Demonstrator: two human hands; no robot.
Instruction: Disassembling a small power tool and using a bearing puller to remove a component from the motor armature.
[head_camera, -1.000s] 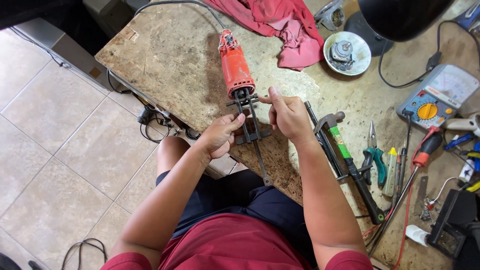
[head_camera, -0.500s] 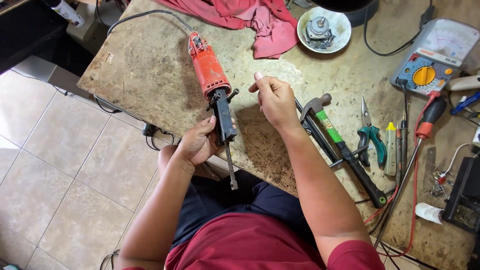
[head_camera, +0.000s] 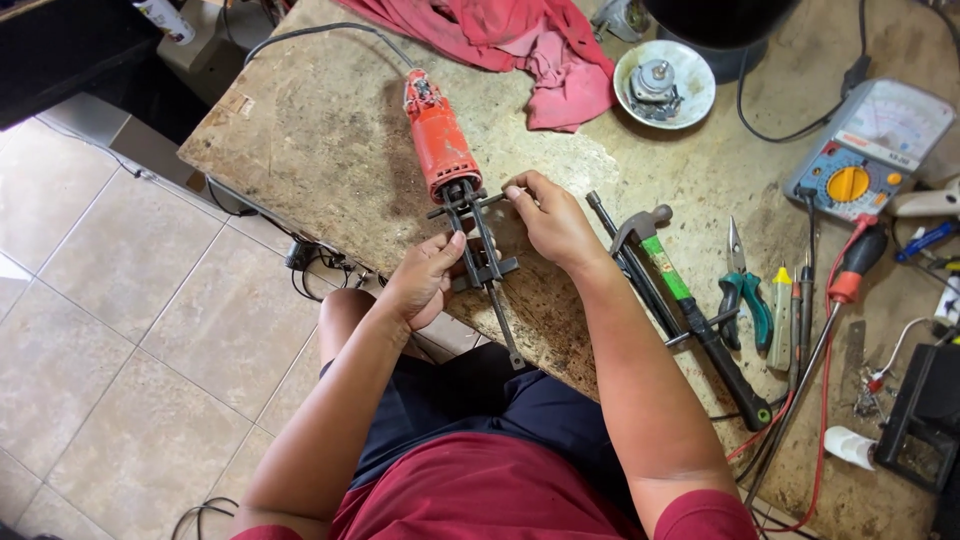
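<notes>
My left hand (head_camera: 425, 282) comes up from the near edge, thumb up, fingers wrapped round the black gear puller (head_camera: 478, 250) w/ its long screw pointing toward me. My right hand (head_camera: 552, 222), wrist bent left, pinches the puller's crossbar at fingertips. Puller sits on the near end of the red motor housing (head_camera: 440, 145), lying on the tabletop (head_camera: 310, 130). Hammer (head_camera: 690, 305) just right of my right wrist.

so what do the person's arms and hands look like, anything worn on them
Both hands, left and right, are bare: no gloves, rings or watch show. The forearms are bare too. Short dark-red sleeves cover only the upper arms, part of a dark-red shirt.
</notes>
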